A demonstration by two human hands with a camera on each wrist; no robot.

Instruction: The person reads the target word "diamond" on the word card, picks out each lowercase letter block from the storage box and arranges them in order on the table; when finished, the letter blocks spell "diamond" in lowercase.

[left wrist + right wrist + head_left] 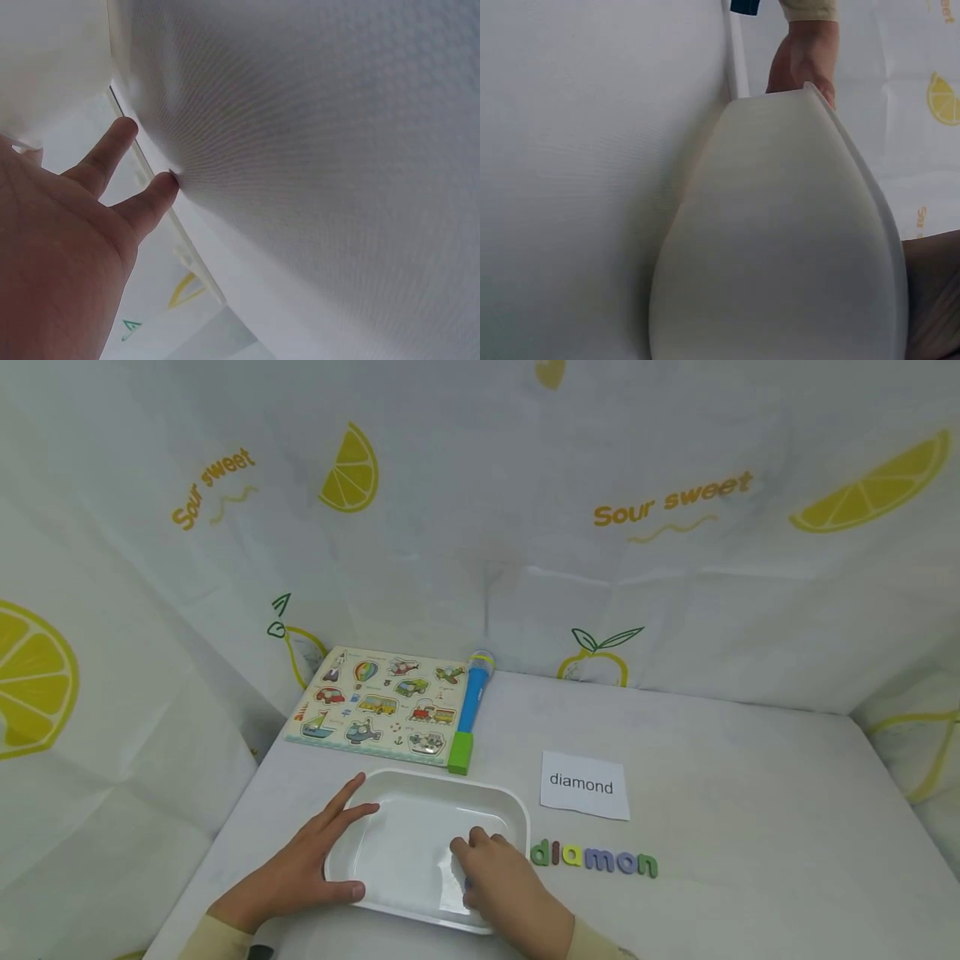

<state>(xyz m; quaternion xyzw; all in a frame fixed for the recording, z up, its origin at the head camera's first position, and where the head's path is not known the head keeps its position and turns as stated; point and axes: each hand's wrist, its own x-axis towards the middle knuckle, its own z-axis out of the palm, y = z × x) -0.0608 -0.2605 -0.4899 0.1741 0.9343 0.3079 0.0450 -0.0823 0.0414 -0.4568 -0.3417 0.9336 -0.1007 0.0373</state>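
A white tray (405, 783) lies on the table in front of me. My left hand (300, 868) rests at its left end, fingers spread and fairly straight, the thumb over the front rim. In the left wrist view two fingertips of that hand (67, 240) touch the white cloth. Inside the tray's right part, my right hand (506, 885) has its fingers curled around a small blue piece (468, 886), mostly hidden by the hand. Just right of the tray, coloured letters (600, 860) spell "diamon" in a row. The tray's outer wall (772, 225) fills the right wrist view.
A white card (585, 786) printed "diamond" lies above the letter row. Behind the tray are a wooden picture puzzle board (378, 706) with vehicles and a blue toy microphone (472, 702) with a green end. White fruit-printed cloth (525, 577) hangs at the back and sides.
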